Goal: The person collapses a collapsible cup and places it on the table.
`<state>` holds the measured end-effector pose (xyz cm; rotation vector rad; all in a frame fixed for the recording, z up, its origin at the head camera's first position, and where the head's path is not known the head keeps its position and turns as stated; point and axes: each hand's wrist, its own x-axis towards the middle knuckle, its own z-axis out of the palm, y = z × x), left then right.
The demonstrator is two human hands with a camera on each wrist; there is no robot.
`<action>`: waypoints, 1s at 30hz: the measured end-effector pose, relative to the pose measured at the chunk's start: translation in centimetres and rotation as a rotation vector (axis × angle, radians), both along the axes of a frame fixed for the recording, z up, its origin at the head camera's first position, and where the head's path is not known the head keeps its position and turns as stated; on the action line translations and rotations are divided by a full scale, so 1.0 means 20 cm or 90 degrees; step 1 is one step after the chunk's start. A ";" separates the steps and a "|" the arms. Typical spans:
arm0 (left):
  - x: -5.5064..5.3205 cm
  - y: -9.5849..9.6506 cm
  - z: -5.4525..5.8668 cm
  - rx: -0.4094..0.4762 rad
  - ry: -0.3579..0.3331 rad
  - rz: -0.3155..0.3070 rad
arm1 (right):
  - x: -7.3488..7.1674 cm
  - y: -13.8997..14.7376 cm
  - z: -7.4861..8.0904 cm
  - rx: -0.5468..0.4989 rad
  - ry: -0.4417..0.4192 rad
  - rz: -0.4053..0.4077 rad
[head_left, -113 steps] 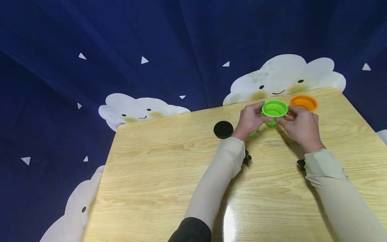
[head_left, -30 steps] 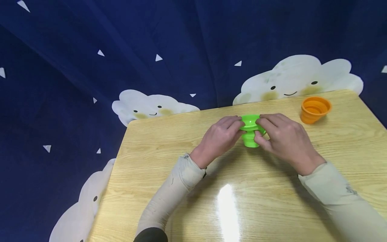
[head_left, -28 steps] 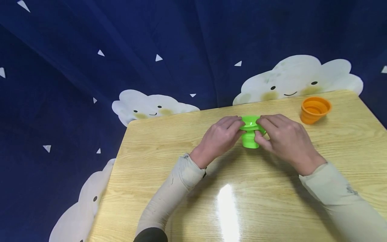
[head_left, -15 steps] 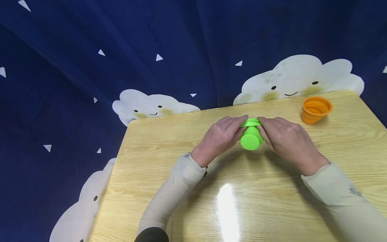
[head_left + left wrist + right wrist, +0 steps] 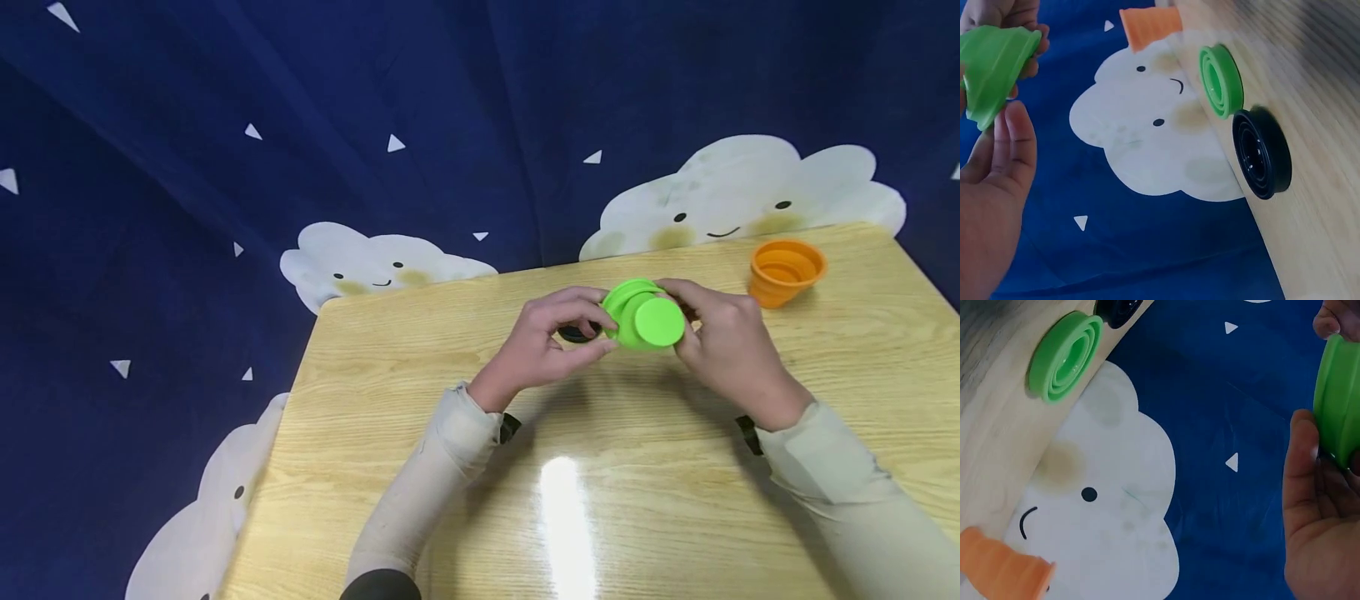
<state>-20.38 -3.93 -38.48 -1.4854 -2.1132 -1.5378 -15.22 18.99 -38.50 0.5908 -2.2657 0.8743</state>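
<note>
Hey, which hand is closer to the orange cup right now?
The right hand: it sits just left of the orange cup and a little nearer the camera. The left hand is farther left, beyond the held green cup.

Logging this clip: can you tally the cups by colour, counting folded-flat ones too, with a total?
Green: 2 (a held cup between left hand and right hand; a flat green cup on the table)
Black: 1 (flat black cup)
Orange: 1 (standing orange cup)
Total: 4
</note>
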 end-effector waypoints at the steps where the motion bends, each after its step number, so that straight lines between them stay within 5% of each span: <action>1: 0.00 0.00 0.00 0.000 0.004 -0.003 | 0.00 0.00 0.00 -0.004 -0.008 -0.004; 7: 0.00 0.02 0.00 -0.005 0.091 0.061 | -0.01 -0.01 0.00 -0.003 -0.015 -0.017; 10: 0.00 0.03 0.00 0.004 0.092 0.113 | -0.02 -0.02 0.00 -0.009 -0.011 -0.017; 17: 0.01 0.06 -0.01 0.069 -0.034 0.207 | 0.00 -0.03 -0.01 -0.107 -0.050 -0.014; 22: 0.01 0.07 -0.01 0.124 -0.167 0.272 | 0.03 -0.03 -0.02 -0.241 -0.136 0.086; 26: 0.01 0.09 0.00 0.131 -0.194 0.300 | 0.03 -0.04 -0.03 -0.299 -0.140 0.133; 30: 0.06 0.09 0.05 0.150 -0.201 0.288 | 0.02 -0.05 -0.05 -0.328 -0.103 0.118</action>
